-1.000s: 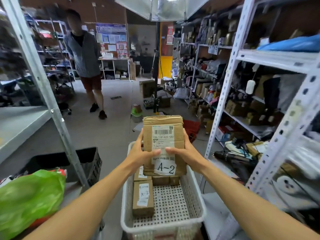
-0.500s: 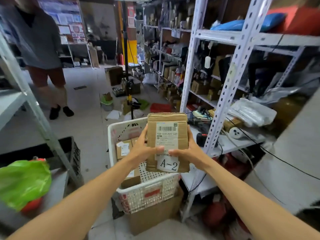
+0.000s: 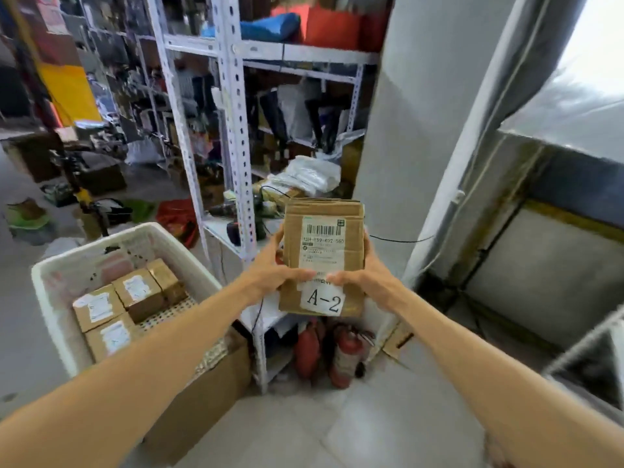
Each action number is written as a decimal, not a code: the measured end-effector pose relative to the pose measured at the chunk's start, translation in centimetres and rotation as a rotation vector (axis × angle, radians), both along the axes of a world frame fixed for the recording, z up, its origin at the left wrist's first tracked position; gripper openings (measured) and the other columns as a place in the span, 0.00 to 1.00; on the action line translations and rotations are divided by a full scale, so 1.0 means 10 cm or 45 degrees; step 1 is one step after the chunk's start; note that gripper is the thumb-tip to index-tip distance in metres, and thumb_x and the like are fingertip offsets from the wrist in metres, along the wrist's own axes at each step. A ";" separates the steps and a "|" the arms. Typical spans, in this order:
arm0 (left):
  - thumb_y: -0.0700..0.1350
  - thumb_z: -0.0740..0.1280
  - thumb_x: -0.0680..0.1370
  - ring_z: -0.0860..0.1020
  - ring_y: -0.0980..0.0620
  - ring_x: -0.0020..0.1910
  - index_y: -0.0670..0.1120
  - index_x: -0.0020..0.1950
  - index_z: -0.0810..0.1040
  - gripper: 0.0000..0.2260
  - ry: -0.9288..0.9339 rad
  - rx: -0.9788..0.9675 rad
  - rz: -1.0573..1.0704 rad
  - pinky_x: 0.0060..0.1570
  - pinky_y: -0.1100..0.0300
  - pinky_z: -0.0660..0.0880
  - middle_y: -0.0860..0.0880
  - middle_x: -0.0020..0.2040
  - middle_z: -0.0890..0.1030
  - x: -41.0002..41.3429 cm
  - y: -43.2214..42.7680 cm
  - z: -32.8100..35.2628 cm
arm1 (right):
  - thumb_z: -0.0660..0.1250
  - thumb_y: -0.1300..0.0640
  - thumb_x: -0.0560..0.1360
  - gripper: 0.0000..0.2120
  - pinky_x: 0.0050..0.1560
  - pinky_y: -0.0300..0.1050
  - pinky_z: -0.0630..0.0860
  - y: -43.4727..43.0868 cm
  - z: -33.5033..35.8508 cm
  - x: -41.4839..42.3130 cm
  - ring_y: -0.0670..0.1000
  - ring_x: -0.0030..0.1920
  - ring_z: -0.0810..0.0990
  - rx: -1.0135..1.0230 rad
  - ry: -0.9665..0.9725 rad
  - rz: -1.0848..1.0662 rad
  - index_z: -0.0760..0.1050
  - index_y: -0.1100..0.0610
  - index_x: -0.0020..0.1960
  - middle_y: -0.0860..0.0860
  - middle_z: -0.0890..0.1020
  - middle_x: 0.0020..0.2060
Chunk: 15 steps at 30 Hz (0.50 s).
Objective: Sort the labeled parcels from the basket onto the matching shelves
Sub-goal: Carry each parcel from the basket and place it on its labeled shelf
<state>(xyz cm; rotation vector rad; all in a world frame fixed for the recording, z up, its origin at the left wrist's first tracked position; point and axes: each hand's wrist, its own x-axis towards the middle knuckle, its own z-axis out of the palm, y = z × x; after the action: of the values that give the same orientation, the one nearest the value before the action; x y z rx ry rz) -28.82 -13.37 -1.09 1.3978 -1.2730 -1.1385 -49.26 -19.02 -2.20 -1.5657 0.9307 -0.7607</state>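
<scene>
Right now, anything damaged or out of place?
Parcel marked A-2, held by left hand and right hand, looks creased across the front. Two red fire extinguishers stand loose beside the shelf leg.

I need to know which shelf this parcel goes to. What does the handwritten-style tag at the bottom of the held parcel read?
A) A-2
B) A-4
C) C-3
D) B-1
A: the white tag low on the cardboard parcel reads A-2, with the left hand and right hand gripping the parcel's sides just above it.
</scene>
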 end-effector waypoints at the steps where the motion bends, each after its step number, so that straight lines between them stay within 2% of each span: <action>1: 0.34 0.77 0.66 0.78 0.56 0.52 0.55 0.74 0.58 0.43 0.012 -0.020 -0.069 0.44 0.65 0.78 0.54 0.55 0.77 -0.23 -0.08 0.04 | 0.78 0.65 0.60 0.57 0.62 0.48 0.76 0.01 0.03 -0.24 0.48 0.63 0.77 -0.011 -0.002 -0.062 0.45 0.43 0.75 0.50 0.76 0.64; 3: 0.33 0.77 0.65 0.80 0.52 0.55 0.51 0.72 0.62 0.41 0.029 -0.051 -0.210 0.48 0.61 0.80 0.52 0.56 0.80 -0.68 -0.25 0.09 | 0.77 0.66 0.60 0.59 0.62 0.48 0.75 0.07 0.11 -0.73 0.49 0.63 0.76 -0.016 -0.001 -0.184 0.43 0.44 0.76 0.50 0.75 0.65; 5: 0.33 0.77 0.65 0.80 0.52 0.54 0.52 0.73 0.62 0.42 0.059 -0.045 -0.310 0.48 0.61 0.80 0.50 0.56 0.80 -1.15 -0.39 0.14 | 0.76 0.69 0.63 0.59 0.60 0.44 0.76 0.13 0.19 -1.22 0.48 0.64 0.75 -0.011 -0.010 -0.319 0.41 0.44 0.77 0.49 0.74 0.65; 8: 0.37 0.78 0.65 0.77 0.48 0.58 0.57 0.77 0.56 0.48 0.035 -0.050 -0.485 0.56 0.50 0.78 0.46 0.61 0.76 -1.83 -0.58 0.24 | 0.76 0.66 0.62 0.62 0.67 0.52 0.71 0.25 0.29 -1.89 0.52 0.68 0.71 0.000 -0.004 -0.505 0.35 0.44 0.77 0.50 0.70 0.69; 10: 0.36 0.77 0.66 0.78 0.48 0.56 0.57 0.77 0.55 0.47 0.046 -0.076 -0.646 0.47 0.53 0.80 0.44 0.61 0.76 -2.26 -0.72 0.27 | 0.77 0.64 0.62 0.64 0.69 0.56 0.68 0.36 0.33 -2.28 0.53 0.69 0.70 -0.009 0.002 -0.627 0.31 0.44 0.76 0.51 0.68 0.71; 12: 0.31 0.74 0.67 0.81 0.51 0.51 0.56 0.76 0.57 0.45 0.093 -0.092 -0.790 0.39 0.59 0.80 0.45 0.56 0.79 -2.67 -0.82 0.29 | 0.76 0.65 0.66 0.62 0.69 0.57 0.69 0.46 0.34 -2.64 0.53 0.69 0.70 0.001 0.008 -0.738 0.30 0.44 0.76 0.51 0.68 0.71; 15: 0.30 0.74 0.68 0.82 0.53 0.48 0.55 0.77 0.54 0.47 0.108 -0.143 -0.987 0.40 0.63 0.80 0.47 0.53 0.80 -3.21 -0.95 0.30 | 0.75 0.63 0.67 0.58 0.69 0.61 0.68 0.60 0.33 -3.04 0.52 0.67 0.72 0.001 0.039 -0.914 0.35 0.44 0.77 0.49 0.72 0.69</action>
<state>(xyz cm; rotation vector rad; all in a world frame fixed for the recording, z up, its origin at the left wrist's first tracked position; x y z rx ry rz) -60.87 -22.90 1.88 0.7562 -1.8521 -1.5722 -79.63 -13.03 1.14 -1.2308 1.5429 -1.2271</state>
